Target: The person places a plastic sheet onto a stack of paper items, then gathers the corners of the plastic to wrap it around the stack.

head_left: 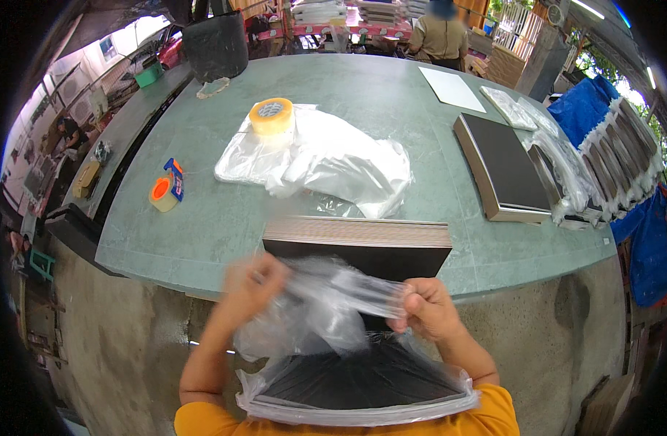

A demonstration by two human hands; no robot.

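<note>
Between my two hands stretches a clear plastic bag, its loose end gathered and partly blurred. My right hand pinches one side of it. My left hand, smeared by motion, is curled around the other side. Against my body, below the hands, lies a black panel covered in clear plastic, with its near edge wrapped tightly. Just beyond the hands, a stack of dark panels with pale layered edges sits at the table's near edge, its black face partly hidden by the plastic.
On the green table lie clear plastic bags with a large tape roll on top. A blue tape dispenser is at left. Another dark panel stack and wrapped panels stand right. A person is beyond the table.
</note>
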